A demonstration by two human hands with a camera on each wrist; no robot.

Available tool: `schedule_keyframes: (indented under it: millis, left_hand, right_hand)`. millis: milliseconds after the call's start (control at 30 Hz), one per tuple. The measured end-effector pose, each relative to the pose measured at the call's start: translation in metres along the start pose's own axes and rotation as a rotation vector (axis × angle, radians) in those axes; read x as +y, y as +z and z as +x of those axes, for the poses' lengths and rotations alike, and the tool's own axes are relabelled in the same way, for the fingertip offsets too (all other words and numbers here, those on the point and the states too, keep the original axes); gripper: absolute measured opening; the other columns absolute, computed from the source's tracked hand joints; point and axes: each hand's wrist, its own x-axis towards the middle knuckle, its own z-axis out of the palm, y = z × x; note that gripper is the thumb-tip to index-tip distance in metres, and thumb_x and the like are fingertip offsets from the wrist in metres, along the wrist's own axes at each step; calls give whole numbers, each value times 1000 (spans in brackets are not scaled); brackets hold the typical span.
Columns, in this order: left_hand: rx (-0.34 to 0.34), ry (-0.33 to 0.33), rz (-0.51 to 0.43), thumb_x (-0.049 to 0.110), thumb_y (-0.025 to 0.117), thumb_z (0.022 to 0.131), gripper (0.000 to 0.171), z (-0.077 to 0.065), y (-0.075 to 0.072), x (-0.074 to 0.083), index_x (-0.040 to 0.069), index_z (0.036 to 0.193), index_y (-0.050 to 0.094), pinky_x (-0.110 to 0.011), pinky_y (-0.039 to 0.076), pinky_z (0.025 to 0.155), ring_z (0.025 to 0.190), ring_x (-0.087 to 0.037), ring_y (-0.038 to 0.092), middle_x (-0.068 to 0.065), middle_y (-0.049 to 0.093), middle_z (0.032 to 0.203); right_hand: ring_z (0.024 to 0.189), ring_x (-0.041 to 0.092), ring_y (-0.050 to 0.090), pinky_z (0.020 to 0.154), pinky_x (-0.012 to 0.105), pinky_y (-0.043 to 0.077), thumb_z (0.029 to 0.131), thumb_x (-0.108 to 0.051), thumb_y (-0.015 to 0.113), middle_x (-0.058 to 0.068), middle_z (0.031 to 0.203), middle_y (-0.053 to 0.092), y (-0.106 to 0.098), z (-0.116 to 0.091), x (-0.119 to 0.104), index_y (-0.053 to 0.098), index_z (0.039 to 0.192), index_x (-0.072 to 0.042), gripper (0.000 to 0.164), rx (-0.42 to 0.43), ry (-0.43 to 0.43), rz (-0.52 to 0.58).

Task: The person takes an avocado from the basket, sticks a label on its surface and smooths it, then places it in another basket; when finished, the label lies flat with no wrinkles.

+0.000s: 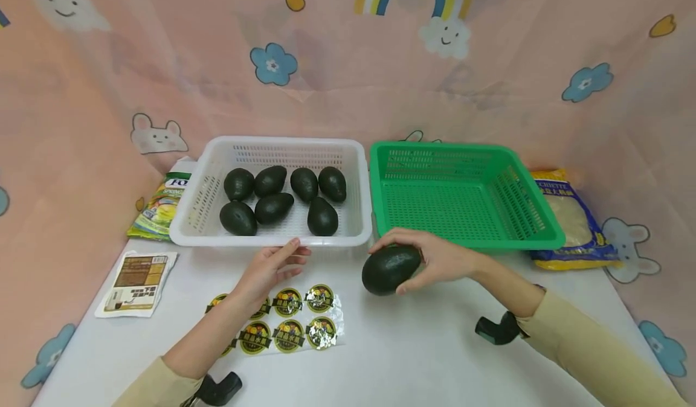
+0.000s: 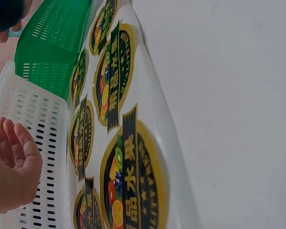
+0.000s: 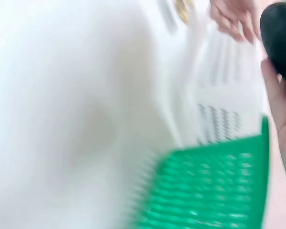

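Note:
A dark green avocado [image 1: 390, 269] is gripped in my right hand [image 1: 435, 257], over the table in front of the gap between two baskets. My left hand [image 1: 274, 268] holds nothing; its fingers are loosely bent near the front rim of the white basket [image 1: 187, 211]. Several avocados [image 1: 273, 208] lie in that basket. Beneath my left forearm is a sheet of round black-and-gold stickers [image 1: 288, 336], seen close up as fruit-printed stickers [image 2: 115, 78] in the left wrist view. The green basket [image 1: 435, 214] stands to the right with its mesh floor showing.
On the left, a green-and-yellow bag [image 1: 160, 205] leans beside the white basket, with a white-and-brown packet [image 1: 137, 284] in front of it. A blue-and-yellow bag [image 1: 571, 220] lies against the green basket's right side. Behind everything hangs a pink patterned cloth [image 1: 337, 44].

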Motion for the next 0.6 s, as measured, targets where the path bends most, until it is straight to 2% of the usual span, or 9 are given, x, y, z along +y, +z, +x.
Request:
schedule_keyframes:
  millis: [167,300,467,600]
  left_hand:
    - [12,-7,-14,36,60,97,35,1,0,1,4,104,69,-31,53,87,95,-17,63,-9,71,105]
    - [11,-1,-14,38,61,97,35,1,-1,1,4,104,69,-31,53,86,93,-16,64,-9,71,104]
    - [13,-2,-19,38,61,97,36,2,0,0,3,105,69,-32,53,87,91,-14,64,-9,71,104]
    - [20,-6,-22,38,61,97,36,1,1,0,4,105,68,-32,53,87,90,-12,64,-7,71,102]
  right_hand:
    - [111,12,53,91,39,46,71,-38,88,-16,122,58,33,-18,16,55,127,-34,65,109,134,-103]
    - [106,10,57,89,38,46,70,-38,88,-16,120,59,52,-21,32,55,125,-33,64,176,181,-130]
    - [106,15,58,91,39,44,73,-30,88,-10,121,60,65,-21,49,52,128,-27,65,174,187,-46]
    - [111,15,57,94,40,43,76,-28,85,-9,125,59,70,-22,56,48,131,-27,67,149,200,22]
